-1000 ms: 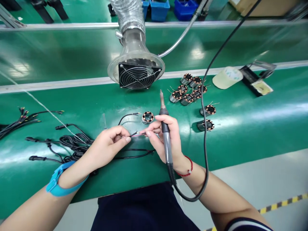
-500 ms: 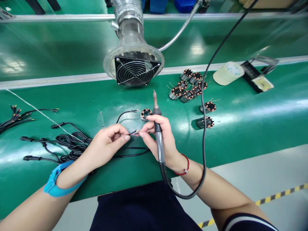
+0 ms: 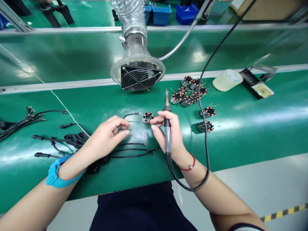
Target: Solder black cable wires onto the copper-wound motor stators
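My right hand (image 3: 174,136) is closed around a soldering iron (image 3: 167,138), its tip pointing up and away from me. The thumb and fingertips of that hand are beside a motor stator (image 3: 148,118) with copper windings; whether they touch it I cannot tell. My left hand (image 3: 108,136) hovers to the left, thumb and index finger apart, with nothing visible between them. Behind its fingers runs a black cable (image 3: 131,115) with stripped wire ends near the stator. More black cables (image 3: 134,149) lie between my hands on the green bench.
A fume extractor (image 3: 141,78) hangs over the bench. Several stators (image 3: 187,101) are grouped at right, near a pale roll (image 3: 227,80) and a soldering iron stand (image 3: 256,84). Coiled cables (image 3: 74,139) lie at left. The iron's cord (image 3: 204,106) loops past my right forearm.
My left hand has let go of the thin wire end it was pinching. My right fingers have left it too and moved right with the iron. The camera view has shifted slightly.
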`<state>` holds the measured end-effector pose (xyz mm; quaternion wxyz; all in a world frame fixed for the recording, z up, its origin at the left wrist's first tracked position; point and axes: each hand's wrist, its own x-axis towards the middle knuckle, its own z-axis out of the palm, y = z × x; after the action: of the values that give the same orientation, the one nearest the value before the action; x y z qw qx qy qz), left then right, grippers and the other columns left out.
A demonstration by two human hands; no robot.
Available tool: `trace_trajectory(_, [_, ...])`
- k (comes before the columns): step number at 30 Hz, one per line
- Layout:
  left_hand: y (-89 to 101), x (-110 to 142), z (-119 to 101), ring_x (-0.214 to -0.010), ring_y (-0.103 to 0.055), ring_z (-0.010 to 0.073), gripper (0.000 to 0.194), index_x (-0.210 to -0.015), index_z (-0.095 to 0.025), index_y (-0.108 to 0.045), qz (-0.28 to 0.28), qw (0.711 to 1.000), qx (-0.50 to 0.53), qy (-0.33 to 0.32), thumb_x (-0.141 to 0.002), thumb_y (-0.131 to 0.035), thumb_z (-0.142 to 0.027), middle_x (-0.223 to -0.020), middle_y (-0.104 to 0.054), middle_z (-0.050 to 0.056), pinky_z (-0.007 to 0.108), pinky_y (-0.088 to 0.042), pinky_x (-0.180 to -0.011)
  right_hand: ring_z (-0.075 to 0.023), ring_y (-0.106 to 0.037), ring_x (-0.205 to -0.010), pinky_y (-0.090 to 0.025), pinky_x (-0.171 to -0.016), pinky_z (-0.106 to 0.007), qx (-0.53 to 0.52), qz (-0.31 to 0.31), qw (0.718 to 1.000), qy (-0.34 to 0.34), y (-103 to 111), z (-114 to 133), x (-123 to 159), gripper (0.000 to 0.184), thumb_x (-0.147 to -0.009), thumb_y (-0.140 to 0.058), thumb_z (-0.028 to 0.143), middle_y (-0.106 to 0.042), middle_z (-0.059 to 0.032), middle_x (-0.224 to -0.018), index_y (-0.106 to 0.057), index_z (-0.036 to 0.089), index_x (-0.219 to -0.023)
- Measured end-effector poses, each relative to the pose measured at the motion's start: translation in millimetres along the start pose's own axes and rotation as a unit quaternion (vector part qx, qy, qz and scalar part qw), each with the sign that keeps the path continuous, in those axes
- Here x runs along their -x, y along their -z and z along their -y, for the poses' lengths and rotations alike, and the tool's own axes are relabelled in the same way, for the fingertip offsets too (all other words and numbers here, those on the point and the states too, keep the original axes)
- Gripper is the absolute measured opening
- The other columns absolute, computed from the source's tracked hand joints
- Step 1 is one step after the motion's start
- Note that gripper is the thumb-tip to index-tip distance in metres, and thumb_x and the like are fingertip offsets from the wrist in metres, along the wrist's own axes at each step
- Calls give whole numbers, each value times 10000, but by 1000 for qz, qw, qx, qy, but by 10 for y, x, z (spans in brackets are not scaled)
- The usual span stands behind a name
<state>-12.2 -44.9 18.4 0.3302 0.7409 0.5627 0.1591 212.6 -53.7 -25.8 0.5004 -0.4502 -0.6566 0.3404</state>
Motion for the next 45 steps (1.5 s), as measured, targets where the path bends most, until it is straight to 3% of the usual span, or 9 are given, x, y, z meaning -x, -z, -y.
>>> trace_trajectory(3, [37,-240,-6,-616,-491,110,352,-1171,-176,-625,-56,998,-35,-2,-897,-536,-377,-1018,-647,44,279,-438,-675,-144,-663,-910,-532,-861,-329,20,18,999,-31,32,30,-119,391,-871,-550,163,-654,2,-980,-432,289,-1221])
trace_trajectory(7, [3,-432,-14,-814,-602,184,301,-1059,-170,-674,3,999,-38,-11,-906,-493,-356,-1022,-703,57,299,-453,-756,-178,-660,-967,-504,-911,-373,92,80,992,-34,24,136,-246,429,-847,-537,128,-663,-24,-1038,-437,269,-1240])
trace_trajectory(10, [-22,-404,-17,-776,-595,178,266,-942,-177,-689,0,1000,-15,0,-899,-509,-367,-909,-712,35,288,-445,-741,-186,-663,-954,-501,-900,-381,108,89,990,-37,-31,146,-282,420,-852,-530,124,-672,-25,-1040,-444,266,-1238])
trace_trajectory(18, [-57,-336,-10,-752,-563,156,229,-929,-175,-688,6,999,14,-44,-904,-522,-331,-900,-675,29,281,-428,-715,-171,-662,-920,-491,-919,-371,76,58,995,-5,-166,21,-245,360,-877,-535,139,-670,10,-925,-473,274,-1205])
trace_trajectory(22, [-124,-342,37,-608,-465,95,283,-1132,-189,-582,-52,991,111,-43,-871,-581,-300,-974,-604,20,255,-414,-609,-160,-659,-859,-502,-883,-364,62,51,997,2,-176,-6,-252,353,-863,-539,122,-649,28,-858,-478,269,-1178])
trace_trajectory(25, [-175,-335,40,-639,-489,103,126,-1010,-196,-548,-100,976,185,-62,-904,-526,-259,-876,-568,4,243,-422,-604,-156,-654,-830,-505,-870,-370,40,46,998,18,-182,-8,-254,369,-854,-546,113,-646,33,-844,-466,266,-1180])
trace_trajectory(28, [-193,-327,1,-708,-529,128,74,-849,-196,-566,-111,981,119,-109,-904,-521,-220,-804,-557,1,255,-431,-640,-151,-648,-824,-503,-872,-374,21,47,998,35,-182,-4,-254,394,-846,-556,107,-651,36,-851,-454,270,-1190])
trace_trajectory(37, [-138,-315,-53,-799,-577,147,142,-892,-193,-657,-92,981,1,-171,-924,-519,-185,-855,-612,28,284,-477,-724,-125,-629,-803,-515,-854,-337,-56,42,998,10,-176,-57,-258,433,-835,-575,120,-617,49,-834,-434,261,-1219])
trace_trajectory(45, [-166,-332,-42,-956,-569,187,144,-917,-188,-649,-104,969,-52,-218,-947,-509,-200,-978,-649,57,359,-465,-869,-130,-627,-807,-501,-879,-354,-37,53,996,58,-168,-90,-256,415,-857,-568,126,-628,44,-849,-441,261,-1228])
